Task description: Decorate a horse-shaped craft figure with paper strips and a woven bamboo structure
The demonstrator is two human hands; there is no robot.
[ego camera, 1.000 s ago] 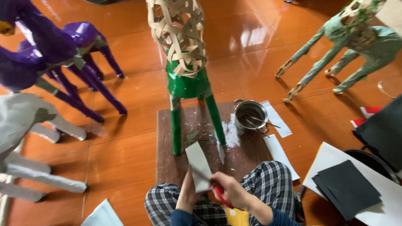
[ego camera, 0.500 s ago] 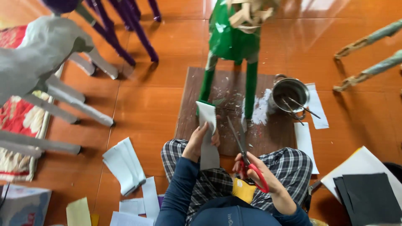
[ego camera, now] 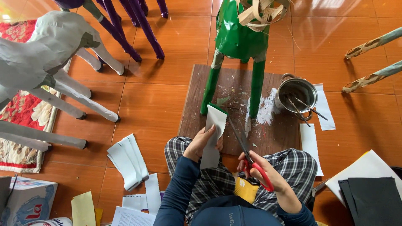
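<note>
Left hand (ego camera: 204,141), lower centre of frame, grips a strip of grey-white paper (ego camera: 212,136) by its left edge, strip held upright, its top end reaching the foot of the green figure (ego camera: 238,37). Right hand (ego camera: 261,167), just right of it, is clenched through the red handles of scissors (ego camera: 245,148); blades point up-left, open, tip close to the right edge of the paper, contact unclear. Both hands sit over the person's checked trousers (ego camera: 293,163), sleeves dark blue.

Green figure stands on a brown board (ego camera: 272,134) on the orange tiled floor (ego camera: 155,104), centre top; woven bare strips show at its top. Metal pot (ego camera: 298,93) with sticks in it sits at the board's right edge, white paper pieces (ego camera: 310,144) beside it. Grey figure (ego camera: 37,54) fills upper left, purple legs (ego camera: 125,25) at top. Stack of white strips (ego camera: 127,161) lies lower left of the knees. Black sheets (ego camera: 372,201) on white paper, lower right corner.
</note>
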